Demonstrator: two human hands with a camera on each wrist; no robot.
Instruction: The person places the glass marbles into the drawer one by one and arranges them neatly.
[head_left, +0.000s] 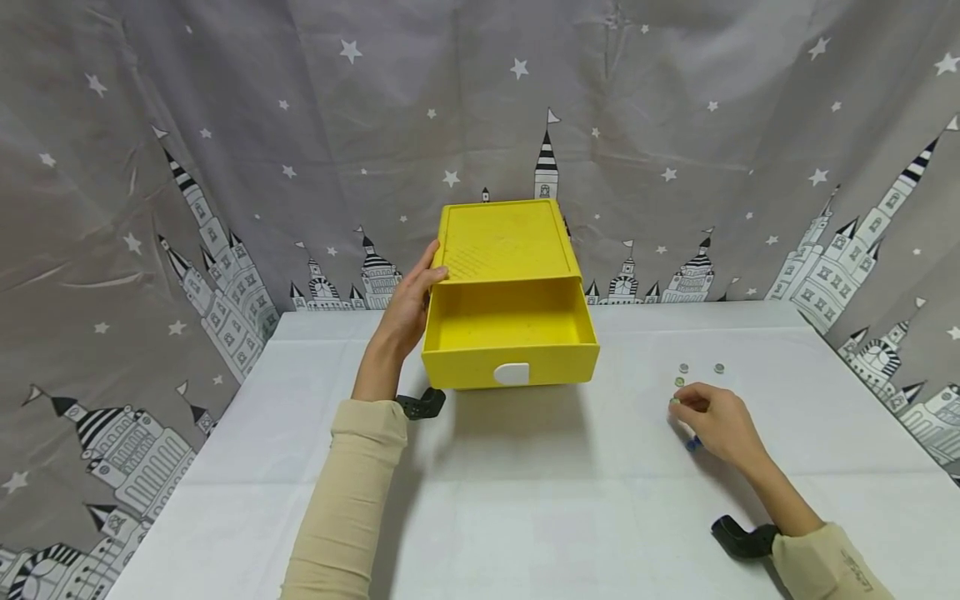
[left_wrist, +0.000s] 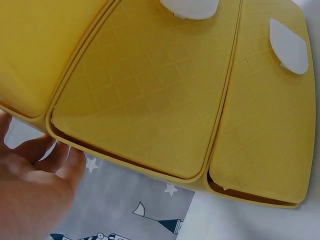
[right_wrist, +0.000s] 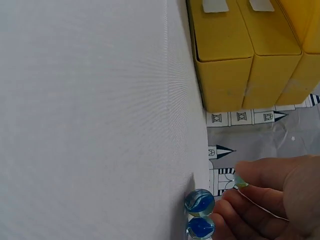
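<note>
A yellow drawer unit (head_left: 502, 237) stands upright at the back, its top drawer (head_left: 510, 369) pulled out with nothing visible inside. My left hand (head_left: 408, 304) rests against the unit's left side, the thumb at the front edge of its top; some of its fingertips are hidden in the left wrist view. Further right, my right hand (head_left: 716, 423) pinches a small glass marble (right_wrist: 240, 180) between thumb and finger, just above the table. Two blue-swirled marbles, an upper one (right_wrist: 199, 202) and a lower one (right_wrist: 201, 227), lie beside those fingers.
Three more marbles, a greenish one (head_left: 679, 382) and two paler ones (head_left: 683, 367) (head_left: 719, 367), lie beyond my right hand on the white-covered table (head_left: 517, 517). A grey curtain (head_left: 450, 100) with castles and stars hangs behind the table. Two lower drawers (left_wrist: 145, 85) are closed.
</note>
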